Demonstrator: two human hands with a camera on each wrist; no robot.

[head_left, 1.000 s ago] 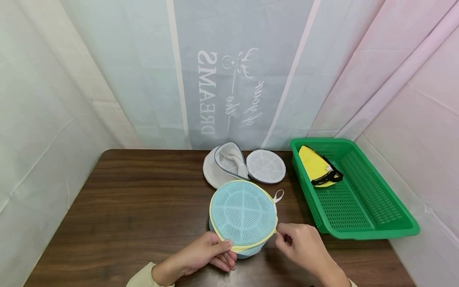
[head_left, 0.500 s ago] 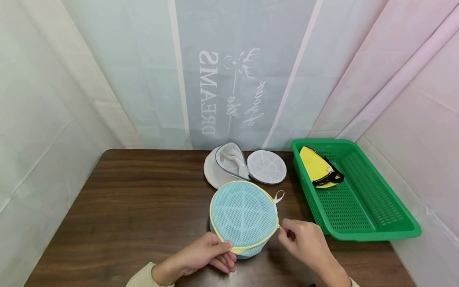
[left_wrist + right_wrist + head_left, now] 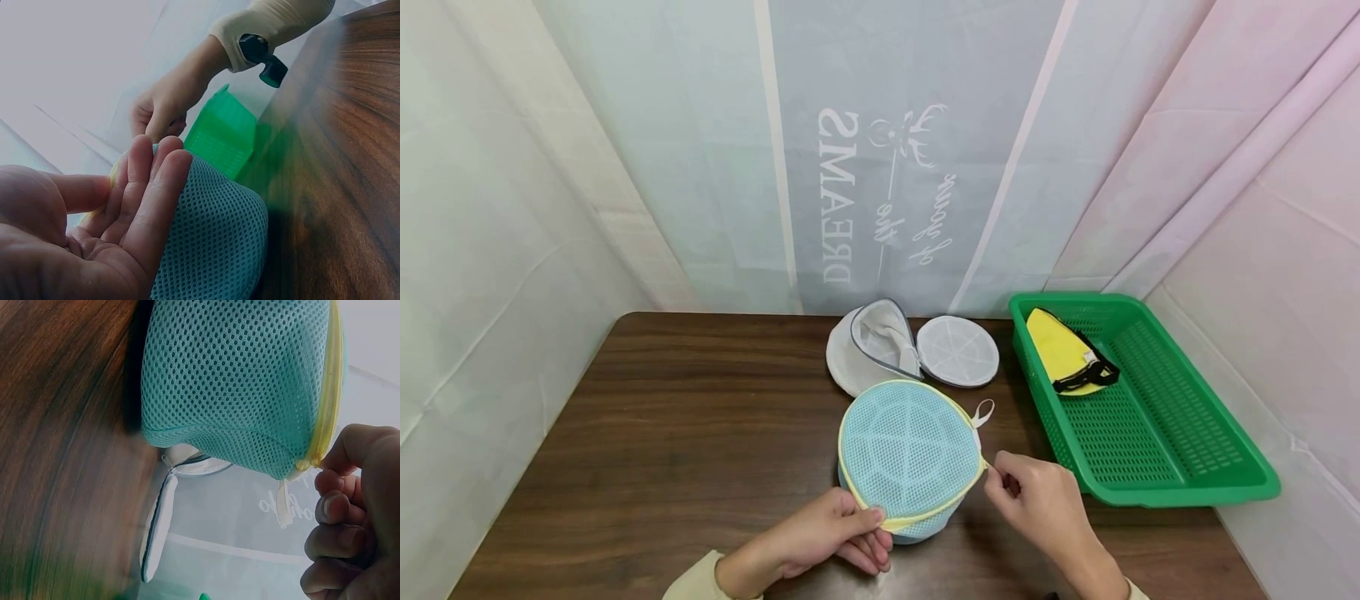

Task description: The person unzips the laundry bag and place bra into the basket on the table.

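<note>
A round light-blue mesh laundry bag [image 3: 908,442] with a yellow zipper edge stands on the table in the head view. My left hand [image 3: 835,533] pinches its yellow rim at the near left, thumb on top. At the near right, my right hand [image 3: 1041,504] pinches the zipper pull, drawing that part of the rim out to a point. In the right wrist view the yellow zipper [image 3: 330,381] looks closed along the visible side, and the pull [image 3: 317,462] meets my thumb and index finger. A white loop [image 3: 982,413] hangs off the rim beside it.
Behind the blue bag lies a white mesh laundry bag [image 3: 850,358] with a dark zipper, its round lid [image 3: 958,350] folded open to the right. A green basket [image 3: 1165,492] at the right holds a yellow item with black trim [image 3: 1063,354].
My right hand has moved slightly away from me and to the right with the zipper pull, stretching the rim outward. My left hand stays in place on the rim.
</note>
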